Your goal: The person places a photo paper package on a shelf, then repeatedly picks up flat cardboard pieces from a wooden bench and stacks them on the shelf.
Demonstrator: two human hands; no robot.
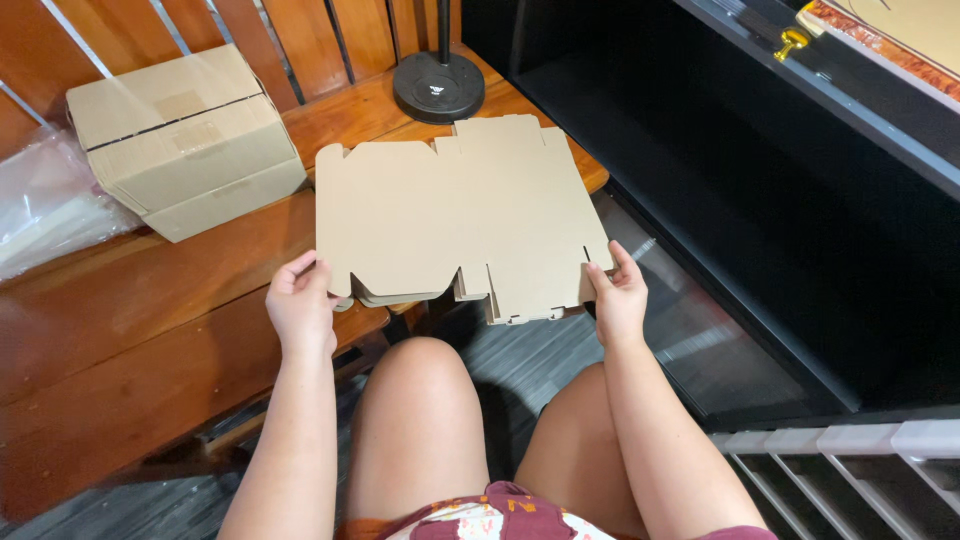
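A stack of flat, die-cut brown cardboard box blanks lies on a wooden bench in front of me. My left hand grips the stack's near left corner, thumb on top. At the near right corner my right hand pinches the edge, where the blanks overhang the bench. My bare knees are below the stack.
A taped cardboard box sits on the bench at far left, beside crumpled clear plastic. A round black stand base stands behind the blanks. A dark black shelf unit fills the right side, with a white rack at bottom right.
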